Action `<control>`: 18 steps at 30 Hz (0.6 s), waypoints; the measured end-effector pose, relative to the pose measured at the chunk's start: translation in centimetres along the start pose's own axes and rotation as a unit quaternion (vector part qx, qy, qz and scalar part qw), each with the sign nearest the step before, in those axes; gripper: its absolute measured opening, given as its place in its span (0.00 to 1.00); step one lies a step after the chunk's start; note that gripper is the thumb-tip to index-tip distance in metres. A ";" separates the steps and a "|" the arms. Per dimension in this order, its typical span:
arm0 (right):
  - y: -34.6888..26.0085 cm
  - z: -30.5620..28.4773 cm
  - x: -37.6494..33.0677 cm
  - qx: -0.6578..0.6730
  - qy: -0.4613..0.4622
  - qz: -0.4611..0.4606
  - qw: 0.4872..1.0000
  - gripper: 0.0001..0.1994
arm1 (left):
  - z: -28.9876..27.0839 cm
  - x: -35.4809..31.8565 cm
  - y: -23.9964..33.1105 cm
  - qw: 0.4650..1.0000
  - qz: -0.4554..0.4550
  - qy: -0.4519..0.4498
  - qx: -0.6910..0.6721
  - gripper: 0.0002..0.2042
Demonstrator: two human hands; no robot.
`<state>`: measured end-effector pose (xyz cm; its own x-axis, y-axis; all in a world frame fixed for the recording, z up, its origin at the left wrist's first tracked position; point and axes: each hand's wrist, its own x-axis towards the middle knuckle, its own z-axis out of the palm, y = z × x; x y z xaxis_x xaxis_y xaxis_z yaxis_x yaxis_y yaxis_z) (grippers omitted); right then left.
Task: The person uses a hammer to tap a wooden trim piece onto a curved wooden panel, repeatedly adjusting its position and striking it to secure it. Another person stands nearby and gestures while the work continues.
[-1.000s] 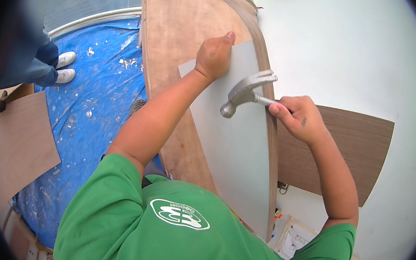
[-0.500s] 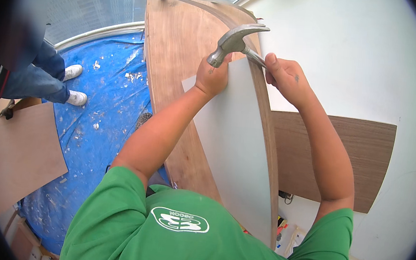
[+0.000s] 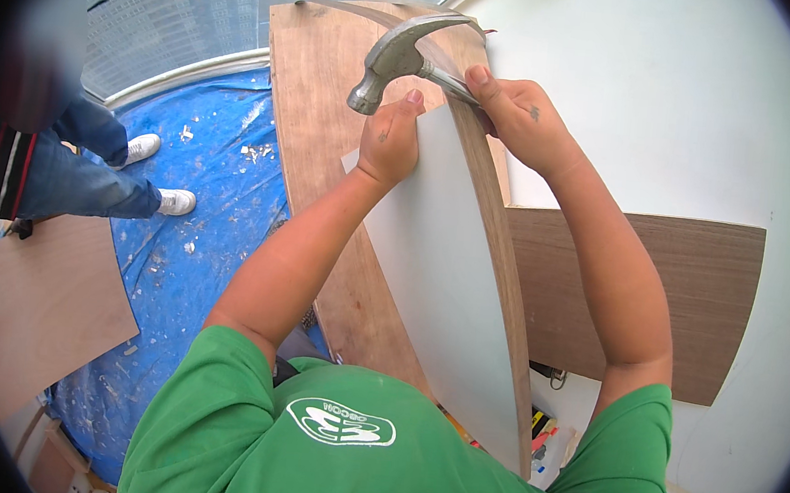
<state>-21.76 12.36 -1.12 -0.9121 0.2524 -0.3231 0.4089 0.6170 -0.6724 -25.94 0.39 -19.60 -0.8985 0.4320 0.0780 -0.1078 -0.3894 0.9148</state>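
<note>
A claw hammer with a steel head is raised above the far end of a white-faced panel. Its handle is in my right hand, closed round it with the thumb lying along it. My left hand is closed at the panel's far edge, thumb up. Its other fingers are mostly hidden. The panel has a brown wood-grain edge strip along its right side and stands slanted over a long light-brown wooden board.
Blue sheeting, strewn with white scraps, covers the floor at left. A person in jeans stands there beside a brown sheet. At right, a dark wood-grain panel lies by the white surface. Small tools lie below it.
The hammer and my right hand have moved left and slightly up. My left hand has shifted a little left. The other person's feet have moved right, and a hand shows at the top left.
</note>
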 end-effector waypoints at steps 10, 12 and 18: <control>0.1 -0.9 -0.1 0.011 0.012 0.024 1.000 0.39 | 0.3 0.1 0.2 1.000 0.007 -0.008 0.013 0.27; 0.4 -0.5 0.0 0.030 0.011 0.015 0.999 0.39 | 0.2 0.0 0.3 1.000 -0.001 -0.013 -0.010 0.26; 1.3 -0.2 -1.3 -0.013 -0.009 -0.017 1.000 0.39 | 0.1 -0.4 0.7 0.999 0.012 -0.009 -0.039 0.20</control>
<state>-20.04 12.99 -1.49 -0.9247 0.2177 -0.3123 0.3765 0.6439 -0.6660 -25.62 0.04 -19.00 -0.8932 0.4368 0.1069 -0.1205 -0.4614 0.8790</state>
